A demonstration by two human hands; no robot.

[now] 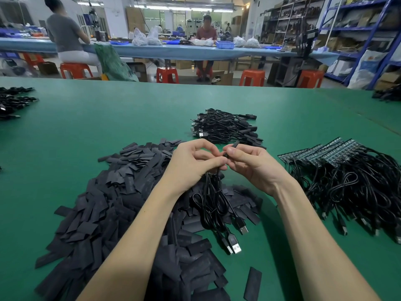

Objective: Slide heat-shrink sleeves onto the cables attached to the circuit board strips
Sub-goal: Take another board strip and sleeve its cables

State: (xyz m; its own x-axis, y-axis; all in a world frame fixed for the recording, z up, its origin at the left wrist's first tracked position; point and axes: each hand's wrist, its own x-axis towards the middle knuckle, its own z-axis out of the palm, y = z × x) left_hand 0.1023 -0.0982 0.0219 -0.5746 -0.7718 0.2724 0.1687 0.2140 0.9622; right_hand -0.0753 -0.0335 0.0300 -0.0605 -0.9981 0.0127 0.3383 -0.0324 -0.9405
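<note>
Above the green table [91,127] my two hands meet at the centre. My left hand [191,164] pinches black cables [213,200] that hang down in loops, their USB plugs [235,246] resting near the sleeve pile. My right hand [251,166] pinches a black heat-shrink sleeve [234,145], whose end sticks up past the fingertips. A big heap of flat black sleeves [121,203] lies under and left of my arms. Circuit board strips [321,153] with attached cables [355,192] are stacked at the right.
A bundle of black cables [225,127] lies behind my hands. More black cables sit at the far left edge [13,103] and far right corner [388,94]. One loose sleeve [252,283] lies near the front. Two people work at a blue bench [173,51] beyond.
</note>
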